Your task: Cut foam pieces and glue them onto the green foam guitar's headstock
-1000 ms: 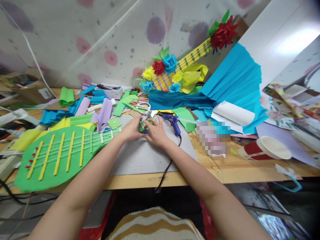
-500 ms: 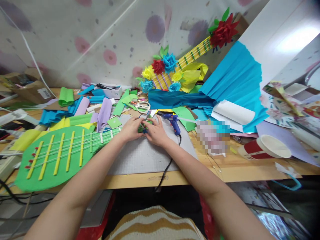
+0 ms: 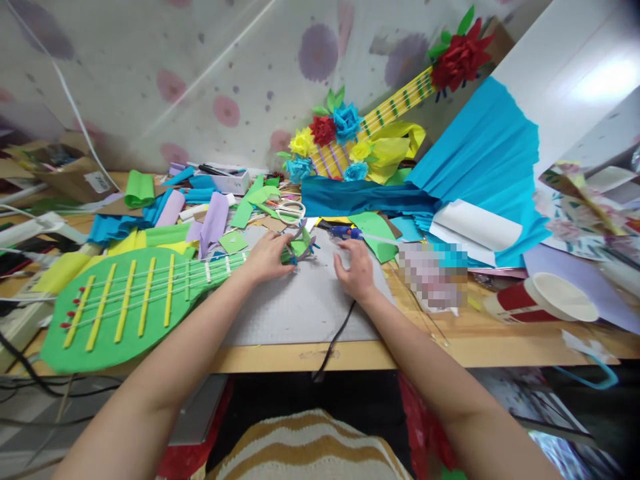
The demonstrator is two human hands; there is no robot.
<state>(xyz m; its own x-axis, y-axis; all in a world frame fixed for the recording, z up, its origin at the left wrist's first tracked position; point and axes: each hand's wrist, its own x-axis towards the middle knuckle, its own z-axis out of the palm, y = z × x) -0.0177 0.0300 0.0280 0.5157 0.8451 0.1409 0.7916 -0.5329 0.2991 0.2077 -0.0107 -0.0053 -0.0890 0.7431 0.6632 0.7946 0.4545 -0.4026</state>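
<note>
A green paper guitar (image 3: 131, 307) with yellow strips and pale strings lies on the left, its neck running toward the middle of the grey board. My left hand (image 3: 271, 257) is closed around the head end of that neck, where green and purple pieces with blue pegs stick out past the fingers. My right hand (image 3: 357, 272) is off the guitar, fingers apart and slightly curled. Just beyond it lies a blue hot glue gun (image 3: 345, 232), its handle hidden behind the hand. No contact between hand and glue gun can be made out.
The grey board (image 3: 295, 320) lies on the wooden table. Behind it are scissors (image 3: 291, 212) and green scraps. A yellow guitar with paper flowers (image 3: 345, 130) leans at the back. Blue crepe paper (image 3: 485, 167) and a paper cup (image 3: 543, 298) stand to the right. A black cord (image 3: 334, 343) hangs over the front edge.
My right hand has let go of the guitar's head and moved right, to the glue gun. My left hand keeps its hold. The view has shifted slightly.
</note>
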